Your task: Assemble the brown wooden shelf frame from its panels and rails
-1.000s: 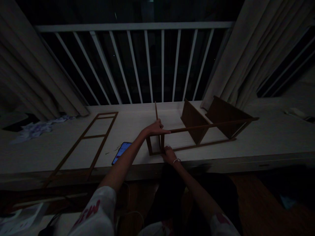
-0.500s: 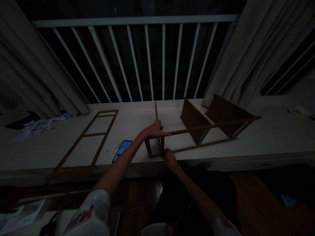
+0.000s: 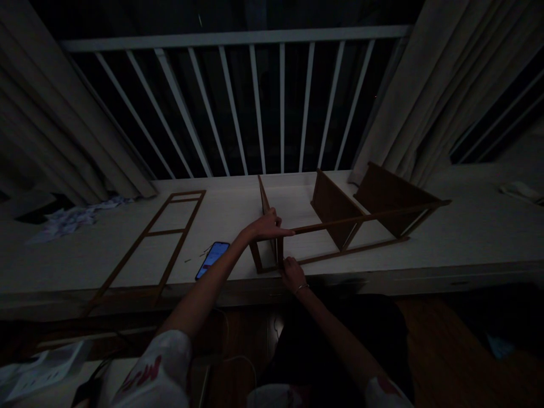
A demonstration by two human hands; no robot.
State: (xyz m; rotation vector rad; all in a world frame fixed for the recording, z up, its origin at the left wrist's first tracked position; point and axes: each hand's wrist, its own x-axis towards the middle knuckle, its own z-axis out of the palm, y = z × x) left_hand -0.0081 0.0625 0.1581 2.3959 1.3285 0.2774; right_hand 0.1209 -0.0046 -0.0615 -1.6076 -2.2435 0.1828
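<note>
A brown wooden shelf unit lies on its side on the white window ledge, its upper rail running off to the right. Two shelf boards stand between its rails at the middle and far end. My left hand is closed around the near end, thumb along the upper rail, beside a third, tilted board. Below it, my right hand has its fingers pinched at the lower rail, close to that board's bottom corner. Whatever those fingertips hold is too dark and small to make out.
Left of the unit, a flat wooden frame overhangs the ledge's front edge. A lit phone and several small thin pieces lie between them. Crumpled paper or plastic sits far left. White railings and curtains stand behind.
The third board has turned, its far end swinging left so more of its face shows. My right wrist has rotated slightly; the left hand stays almost in place.
</note>
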